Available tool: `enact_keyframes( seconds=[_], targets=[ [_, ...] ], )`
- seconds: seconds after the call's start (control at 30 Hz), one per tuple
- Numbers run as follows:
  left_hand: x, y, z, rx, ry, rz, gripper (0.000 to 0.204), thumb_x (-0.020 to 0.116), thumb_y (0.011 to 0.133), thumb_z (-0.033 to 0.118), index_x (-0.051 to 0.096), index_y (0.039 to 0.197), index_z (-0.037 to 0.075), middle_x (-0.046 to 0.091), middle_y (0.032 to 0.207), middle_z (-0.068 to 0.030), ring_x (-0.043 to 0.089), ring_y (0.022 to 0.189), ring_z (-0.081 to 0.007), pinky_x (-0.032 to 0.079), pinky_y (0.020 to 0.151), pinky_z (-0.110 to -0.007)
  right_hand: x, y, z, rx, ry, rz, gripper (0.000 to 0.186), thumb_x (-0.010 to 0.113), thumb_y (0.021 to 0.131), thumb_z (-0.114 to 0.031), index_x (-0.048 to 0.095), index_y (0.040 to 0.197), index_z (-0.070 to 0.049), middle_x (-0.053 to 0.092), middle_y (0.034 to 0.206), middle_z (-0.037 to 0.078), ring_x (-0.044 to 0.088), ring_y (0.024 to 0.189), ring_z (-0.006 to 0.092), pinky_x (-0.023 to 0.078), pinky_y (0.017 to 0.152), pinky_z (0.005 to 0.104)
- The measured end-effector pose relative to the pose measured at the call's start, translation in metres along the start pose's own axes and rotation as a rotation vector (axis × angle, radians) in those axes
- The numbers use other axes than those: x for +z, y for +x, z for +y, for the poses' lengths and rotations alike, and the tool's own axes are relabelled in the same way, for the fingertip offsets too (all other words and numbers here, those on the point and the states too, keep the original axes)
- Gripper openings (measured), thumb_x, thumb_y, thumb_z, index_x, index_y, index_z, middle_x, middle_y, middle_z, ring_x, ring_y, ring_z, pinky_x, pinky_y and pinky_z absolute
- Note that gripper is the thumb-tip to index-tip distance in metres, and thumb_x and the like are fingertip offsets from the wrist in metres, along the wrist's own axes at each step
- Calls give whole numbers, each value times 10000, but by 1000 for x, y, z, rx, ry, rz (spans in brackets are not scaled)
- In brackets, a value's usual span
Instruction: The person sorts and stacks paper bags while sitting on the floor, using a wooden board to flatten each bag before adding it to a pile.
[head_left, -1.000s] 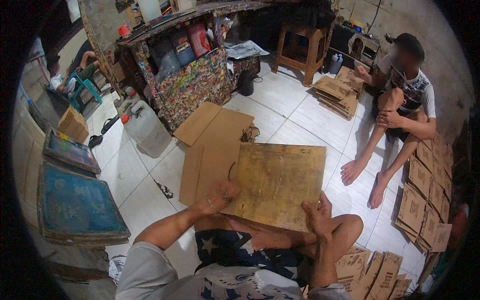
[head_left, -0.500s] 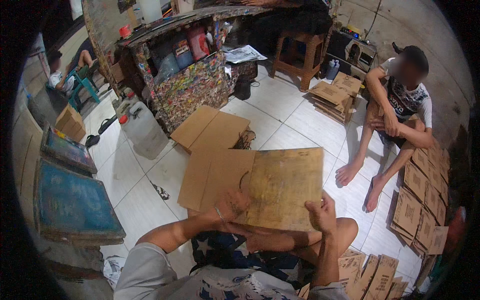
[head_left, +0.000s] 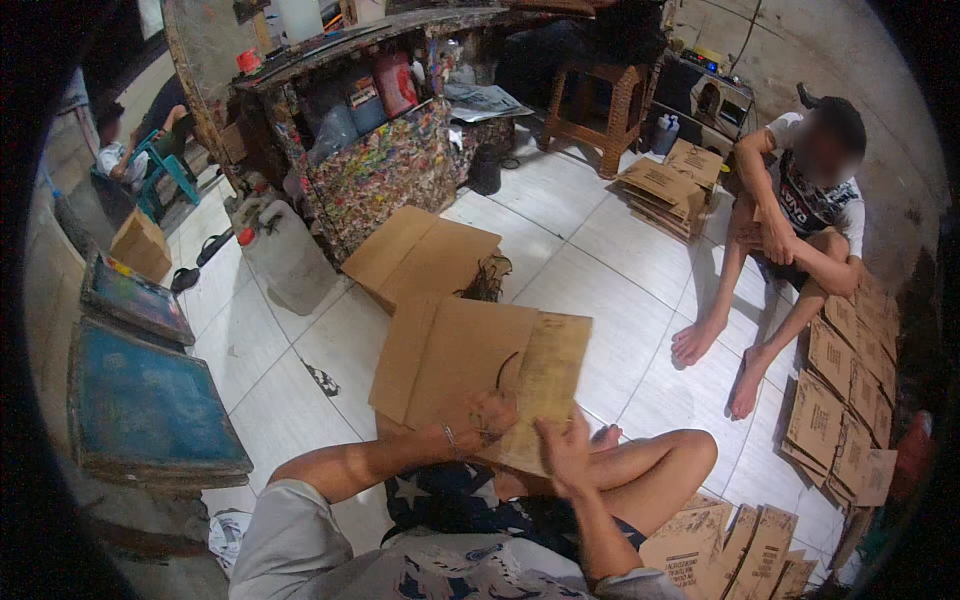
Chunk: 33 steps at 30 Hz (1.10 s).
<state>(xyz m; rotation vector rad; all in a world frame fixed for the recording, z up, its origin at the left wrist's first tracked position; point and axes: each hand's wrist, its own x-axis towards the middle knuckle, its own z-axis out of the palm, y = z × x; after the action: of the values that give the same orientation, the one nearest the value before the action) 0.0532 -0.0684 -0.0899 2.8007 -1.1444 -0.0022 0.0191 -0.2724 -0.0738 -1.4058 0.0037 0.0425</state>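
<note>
- While cardboard [head_left: 455, 352] covers the left part of the board [head_left: 556, 352], both lie at the near middle.
- Left hand [head_left: 487, 414]: over the cardboard's near right part, a thin dark strip [head_left: 503, 366] jutting from beside its fingers; whether it grips, I cannot tell.
- Right hand [head_left: 567, 447]: grasping the board's near right edge, thumb on top.
- Right: a seated person [head_left: 803, 205], near flat boxes [head_left: 850, 370].

A matt, smooth face is shown by the cardboard sheet [head_left: 455, 350]. The board [head_left: 556, 365] is covered in a scuffed, blotchy finish, seemingly over wood. The cabinet [head_left: 350, 185] is crusted with rough, lumpy paint [head_left: 400, 175]. Cloudy plastic is seen in the jug [head_left: 288, 258]. Light is reflected by the smooth, glossy floor tiles [head_left: 600, 280]; the bracelet [head_left: 449, 437] is seemingly made of metal.
</note>
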Motion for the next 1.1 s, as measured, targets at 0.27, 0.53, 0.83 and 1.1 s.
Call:
enact_keyframes(
  seconds=[0.27,0.53,0.83,1.1],
  targets=[
    [-31,-9,28,-105,276,13,232,591,811,210,583,956,29,611,896,-192,628,842,-322,527,745,-465,19,10,35,-51,274,47,360,622,892,-90,490,1208,22,613,1067,78,574,952,153,461,850,290],
    [-169,-6,21,-515,-567,313,465,610,863,387,586,1163,33,547,1221,-222,523,1124,-379,421,933,-455,-50,33,47,-87,309,136,379,620,893,-60,486,1237,27,605,1130,85,573,1009,163,450,883,282],
    [-34,-15,-90,-848,-1069,452,568,604,906,295,413,1325,-37,545,1274,-198,543,1169,-310,470,953,-380,-88,33,30,-98,271,77,426,658,854,-91,515,1227,58,635,1087,99,597,979,164,470,866,287],
    [-69,-21,-83,-653,-2004,232,416,556,951,192,442,1304,4,580,1233,-128,609,1079,-226,519,935,-356,-144,81,-2,-43,-110,87,533,616,861,-56,416,1340,66,651,1003,116,610,848,132,495,736,241]
  ],
)
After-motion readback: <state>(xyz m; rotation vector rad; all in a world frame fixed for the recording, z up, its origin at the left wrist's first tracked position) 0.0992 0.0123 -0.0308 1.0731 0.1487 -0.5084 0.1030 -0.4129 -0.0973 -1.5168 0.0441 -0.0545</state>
